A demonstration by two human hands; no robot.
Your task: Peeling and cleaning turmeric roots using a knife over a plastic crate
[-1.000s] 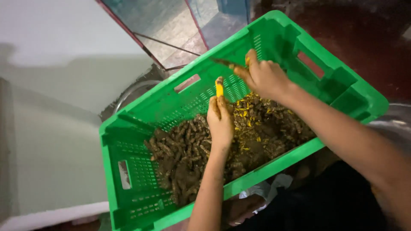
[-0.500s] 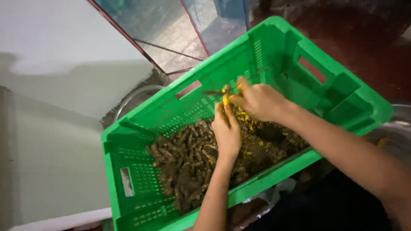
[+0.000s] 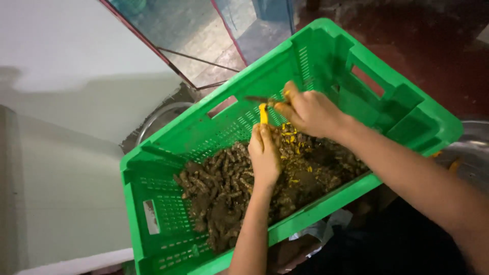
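My left hand (image 3: 265,153) holds a small yellow peeled root piece (image 3: 263,113) upright between its fingertips, above a green plastic crate (image 3: 153,168). My right hand (image 3: 310,112) grips a small knife (image 3: 257,100) whose blade lies across the top of the yellow piece. Both hands hover over a heap of muddy brown roots (image 3: 224,188) in the crate. Yellow peel shavings (image 3: 293,137) lie scattered on the roots just below the hands.
The crate is tilted, with slotted walls and handle holes. A round metal basin (image 3: 158,114) shows behind its far wall, and another metal rim (image 3: 466,147) at the right. A pale wall fills the left. Dark red floor lies at the top right.
The crate and hands have shifted slightly in view. The knife blade now rests across the tip of the yellow piece, and both hands sit lower over the roots than one second ago.
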